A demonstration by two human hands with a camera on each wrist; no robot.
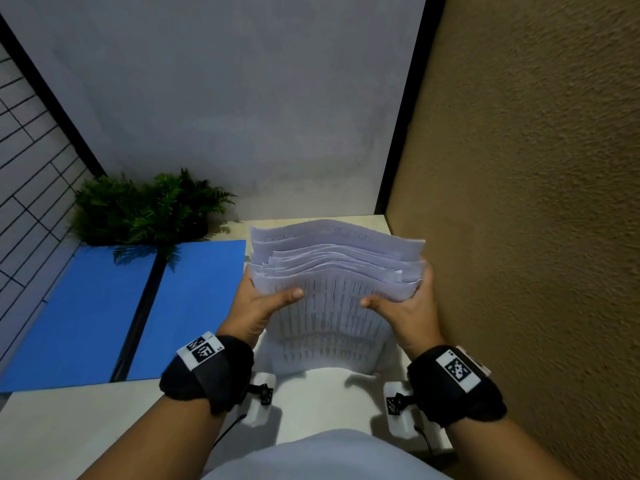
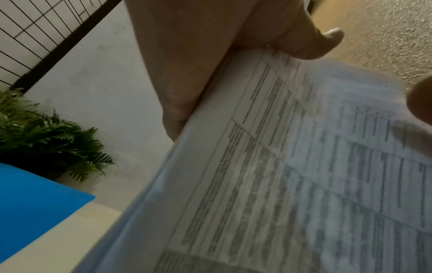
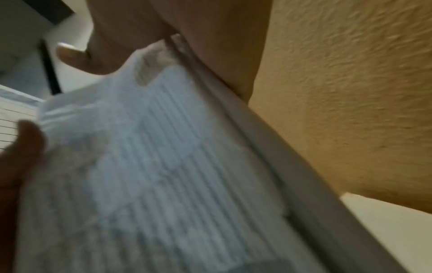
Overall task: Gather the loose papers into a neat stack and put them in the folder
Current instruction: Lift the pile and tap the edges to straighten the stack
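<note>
Both hands hold the stack of white printed paper sheets (image 1: 332,282) upright on its lower edge, just right of the open blue card folder (image 1: 114,313) lying flat on the cream table (image 1: 79,431). Left hand (image 1: 261,299) grips the stack's left edge, thumb curled across the front sheet; right hand (image 1: 403,306) grips the right edge the same way. The fingers behind the stack are hidden in the head view. In the left wrist view the left thumb (image 2: 311,44) presses on the printed face.

Step in hand, as I judge it: squaring the stack. Top edges are uneven and wavy, several sheets stick up at different heights, so it's not neat yet.

How to do it well:
- Loosen both grips a little so sheets can slide, then tap the bottom edge on the table beside the folder.
- Keep palms flat against the 2 side edges to line them up; a tight pinch locks the misalignment in.
- Turn the stack and tap a side edge too.
- The sheets bow in the middle; support the back with the fingers so nothing fans out or slips.

Then carry it left and lay it on 1 half of the folder, clear of the green fern plant (image 1: 149,206) behind the folder. Both wrist views are blurred; finer edge detail can't be read.
</note>
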